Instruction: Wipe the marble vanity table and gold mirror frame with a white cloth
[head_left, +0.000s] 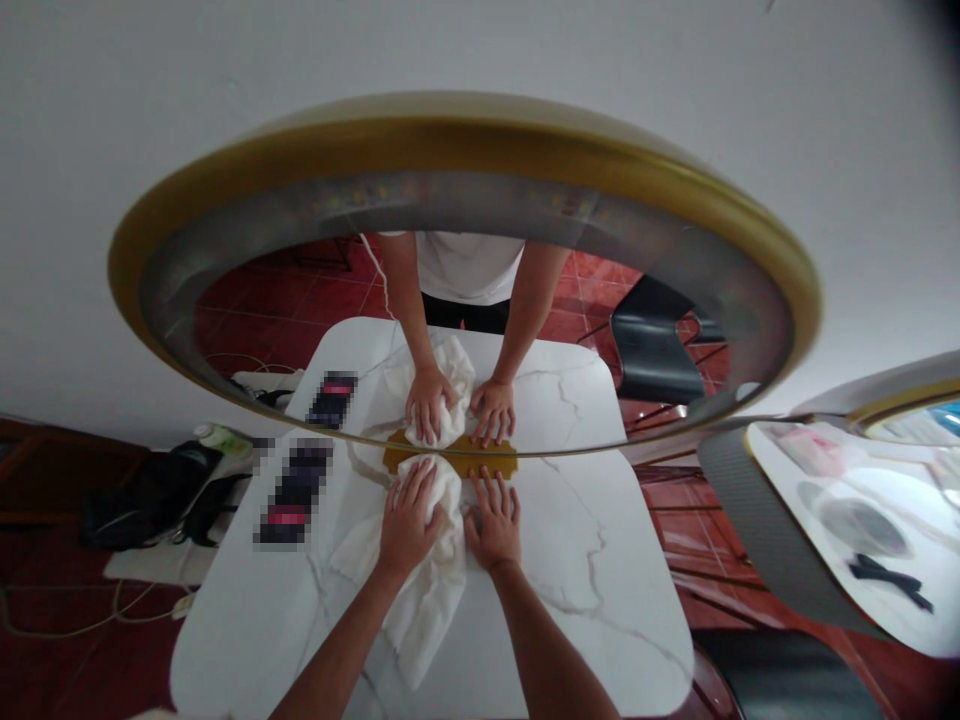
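Left hand (409, 522) pressing flat on white cloth (429, 620), fingers spread; right hand (495, 525) lying flat beside it, fingers apart, near gold plate (451, 464). Cloth lying bunched on worktop (600, 650) — loose folds risking snagging plate, jolting mirror (465, 145) if pushed hard.

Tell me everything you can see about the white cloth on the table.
The white cloth looks like soft, plain fabric, crumpled and creased, lying on the white marbled table. The left hand rests palm-down on its far part, which appears to overlap the gold-coloured plate; the rest trails toward the person. The right hand is beside it, contact unclear.
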